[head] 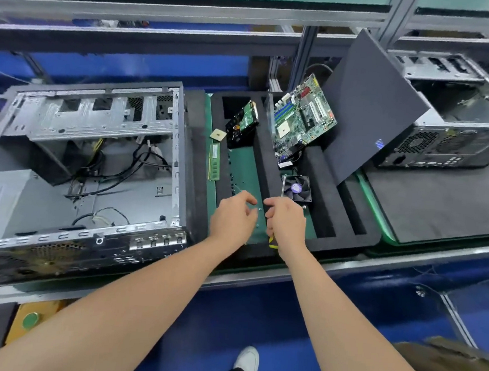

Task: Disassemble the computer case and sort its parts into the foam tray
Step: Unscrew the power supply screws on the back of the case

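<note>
The open computer case (89,157) lies on its side at the left, with loose cables and a drive cage inside. Right of it sits the black foam tray (348,221) with green-floored slots. In the tray I see a RAM stick (214,162), a CPU chip (218,134), a hard drive (241,124) standing tilted, a motherboard (303,117) leaning upright, and a cooling fan (297,188). My left hand (233,218) hovers over a middle slot, fingers apart, holding nothing visible. My right hand (285,220) grips a screwdriver with a yellow-black handle (272,241); its shaft points toward the fan.
A dark side panel (370,107) leans against a second computer case (456,119) at the right. A black mat (438,204) lies in front of that case. The bench's metal edge (405,261) runs below the tray. Several small screws lie on the tray's green floor.
</note>
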### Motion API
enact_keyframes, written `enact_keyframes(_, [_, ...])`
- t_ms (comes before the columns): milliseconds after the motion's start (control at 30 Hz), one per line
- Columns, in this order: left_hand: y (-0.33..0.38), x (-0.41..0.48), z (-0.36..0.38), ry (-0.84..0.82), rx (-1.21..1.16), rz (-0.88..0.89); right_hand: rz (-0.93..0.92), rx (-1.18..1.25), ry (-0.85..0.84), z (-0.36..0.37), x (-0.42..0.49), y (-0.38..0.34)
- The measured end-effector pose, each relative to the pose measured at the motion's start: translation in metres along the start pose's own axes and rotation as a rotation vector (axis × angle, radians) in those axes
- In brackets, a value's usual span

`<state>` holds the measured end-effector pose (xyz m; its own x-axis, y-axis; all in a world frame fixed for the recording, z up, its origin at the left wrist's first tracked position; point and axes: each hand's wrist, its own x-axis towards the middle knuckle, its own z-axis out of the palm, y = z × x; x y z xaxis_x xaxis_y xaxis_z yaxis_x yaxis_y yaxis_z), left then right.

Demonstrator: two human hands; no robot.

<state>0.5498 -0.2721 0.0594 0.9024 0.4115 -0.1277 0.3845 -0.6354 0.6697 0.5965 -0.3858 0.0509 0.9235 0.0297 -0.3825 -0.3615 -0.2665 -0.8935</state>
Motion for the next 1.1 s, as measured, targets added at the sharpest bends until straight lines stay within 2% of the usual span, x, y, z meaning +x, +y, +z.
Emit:
enact_keyframes(100, [0.025,0.001,-0.036,0.103,-0.155,0.143,-0.004,0.105,-0.078,0.009,-0.009,-0.037])
enact_keyframes(200, [0.039,-0.004,-0.086,0.178,-0.261,0.228,-0.175,0.057,-0.094,0.029,-0.031,-0.078])
enact_keyframes(267, [0.035,-0.011,-0.122,0.240,-0.304,0.251,-0.266,0.078,-0.110,0.047,-0.049,-0.100])
enact_keyframes(367, [0.010,-0.026,-0.170,0.287,-0.319,0.220,-0.294,0.166,-0.158,0.083,-0.080,-0.121])
enact_keyframes(733, [-0.149,-0.096,-0.299,0.366,-0.062,0.154,-0.200,0.240,-0.401,0.215,-0.220,-0.107])
enact_keyframes(900, [-0.221,-0.109,-0.321,0.191,0.322,0.139,-0.168,0.132,-0.488,0.253,-0.269,-0.066])
enact_keyframes(967, [-0.238,-0.111,-0.321,0.132,0.396,0.179,-0.191,0.107,-0.516,0.261,-0.282,-0.047])
enact_keyframes(1100, [-0.255,-0.111,-0.322,0.115,0.477,0.289,-0.201,0.143,-0.515,0.269,-0.294,-0.009])
